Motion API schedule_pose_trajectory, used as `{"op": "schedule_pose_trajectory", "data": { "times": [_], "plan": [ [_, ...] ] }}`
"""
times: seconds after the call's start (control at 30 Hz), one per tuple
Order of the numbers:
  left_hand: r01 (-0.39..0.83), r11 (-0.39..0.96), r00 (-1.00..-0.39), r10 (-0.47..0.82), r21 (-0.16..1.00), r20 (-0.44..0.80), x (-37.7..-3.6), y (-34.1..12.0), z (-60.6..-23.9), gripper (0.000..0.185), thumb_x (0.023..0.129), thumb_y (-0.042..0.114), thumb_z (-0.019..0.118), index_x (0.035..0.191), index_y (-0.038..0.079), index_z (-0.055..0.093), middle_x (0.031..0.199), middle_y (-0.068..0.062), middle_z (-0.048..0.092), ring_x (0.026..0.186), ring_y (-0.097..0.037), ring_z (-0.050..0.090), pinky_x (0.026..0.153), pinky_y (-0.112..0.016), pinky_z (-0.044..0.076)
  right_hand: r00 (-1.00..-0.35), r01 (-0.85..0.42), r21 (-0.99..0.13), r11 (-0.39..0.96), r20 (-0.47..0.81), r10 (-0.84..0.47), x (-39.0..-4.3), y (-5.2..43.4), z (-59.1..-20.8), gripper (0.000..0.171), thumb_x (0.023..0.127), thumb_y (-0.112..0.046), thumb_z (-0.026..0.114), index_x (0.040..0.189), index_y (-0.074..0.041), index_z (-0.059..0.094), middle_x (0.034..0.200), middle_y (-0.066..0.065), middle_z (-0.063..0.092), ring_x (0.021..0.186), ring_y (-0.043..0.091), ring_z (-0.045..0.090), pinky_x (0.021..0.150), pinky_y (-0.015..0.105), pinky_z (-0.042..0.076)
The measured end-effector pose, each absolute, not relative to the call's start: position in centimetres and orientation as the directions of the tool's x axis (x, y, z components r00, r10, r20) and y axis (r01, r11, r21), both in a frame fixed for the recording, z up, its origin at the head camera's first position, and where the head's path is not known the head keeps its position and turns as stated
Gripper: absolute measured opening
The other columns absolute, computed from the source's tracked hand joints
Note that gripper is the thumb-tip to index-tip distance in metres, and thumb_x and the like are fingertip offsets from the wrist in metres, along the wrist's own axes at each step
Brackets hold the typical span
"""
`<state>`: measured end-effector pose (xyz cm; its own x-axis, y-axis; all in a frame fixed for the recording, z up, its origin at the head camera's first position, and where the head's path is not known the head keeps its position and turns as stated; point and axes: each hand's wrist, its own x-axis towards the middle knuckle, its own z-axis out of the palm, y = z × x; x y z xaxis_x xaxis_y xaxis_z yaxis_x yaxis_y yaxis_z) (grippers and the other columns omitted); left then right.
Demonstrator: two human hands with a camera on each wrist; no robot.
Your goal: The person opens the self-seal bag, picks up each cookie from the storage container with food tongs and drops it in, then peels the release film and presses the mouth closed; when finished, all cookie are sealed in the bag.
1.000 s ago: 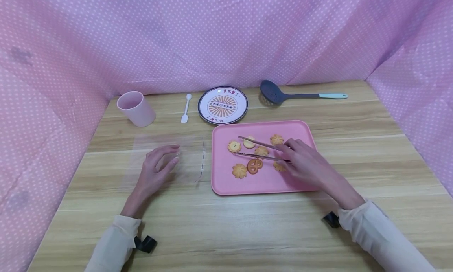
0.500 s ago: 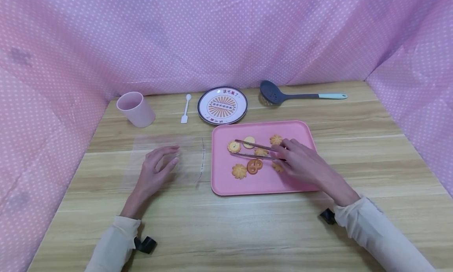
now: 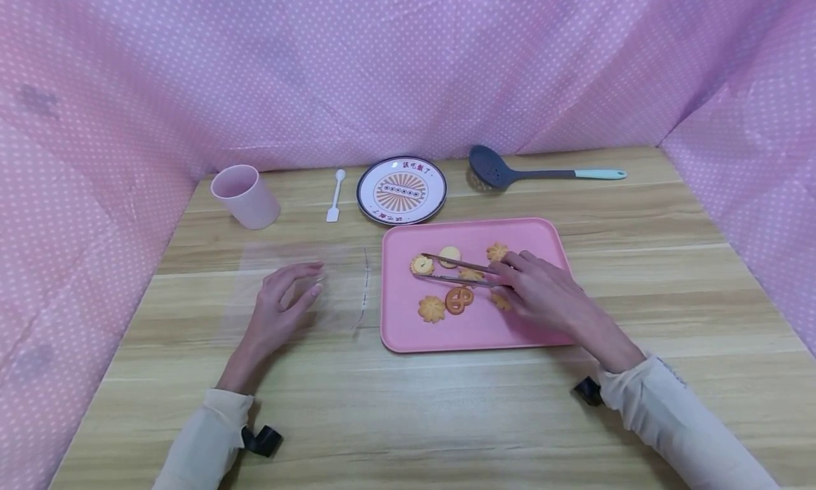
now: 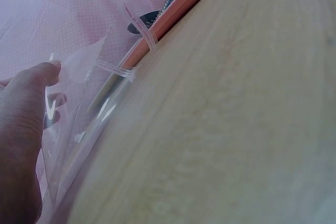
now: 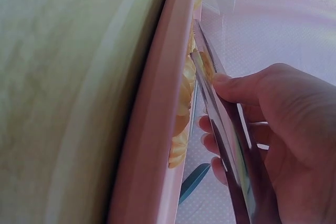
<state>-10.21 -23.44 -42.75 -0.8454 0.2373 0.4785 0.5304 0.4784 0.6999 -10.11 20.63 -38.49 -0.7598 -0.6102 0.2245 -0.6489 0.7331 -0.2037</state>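
While my right hand [image 3: 542, 292] pinches the slim metal tongs [image 3: 455, 271] over the pink rectangular plastic tray [image 3: 472, 334], their two arms stand apart, tips flanking the round jam-centred biscuit [image 3: 421, 265] at the tray's far left. More golden biscuits [image 3: 432, 308] lie scattered just beside it. My left hand [image 3: 280, 309] rests with loose fingers, gripping nothing, on the clear plastic bag [image 3: 338, 285] flat on the wooden table [image 3: 408, 419].
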Motion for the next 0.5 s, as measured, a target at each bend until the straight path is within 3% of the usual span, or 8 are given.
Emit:
{"op": "schedule_pose_trajectory", "data": {
  "times": [0.5],
  "plan": [
    [0.539, 0.475, -0.840, 0.240, 0.696, 0.487, -10.2, -23.4, -42.8, 0.031, 0.089, -0.010, 0.072, 0.117, 0.002, 0.072, 0.129, -0.012, 0.070, 0.125, -0.032, 0.057, 0.111, -0.031, 0.027, -0.720, -0.693, -0.212, 0.689, 0.270, -0.640, -10.3, 19.4, -38.4, 0.033, 0.088, -0.003, 0.080, 0.118, 0.002, 0.069, 0.104, 0.014, 0.065, 0.087, 0.030, 0.059, 0.077, 0.043, 0.054]
  ]
}}
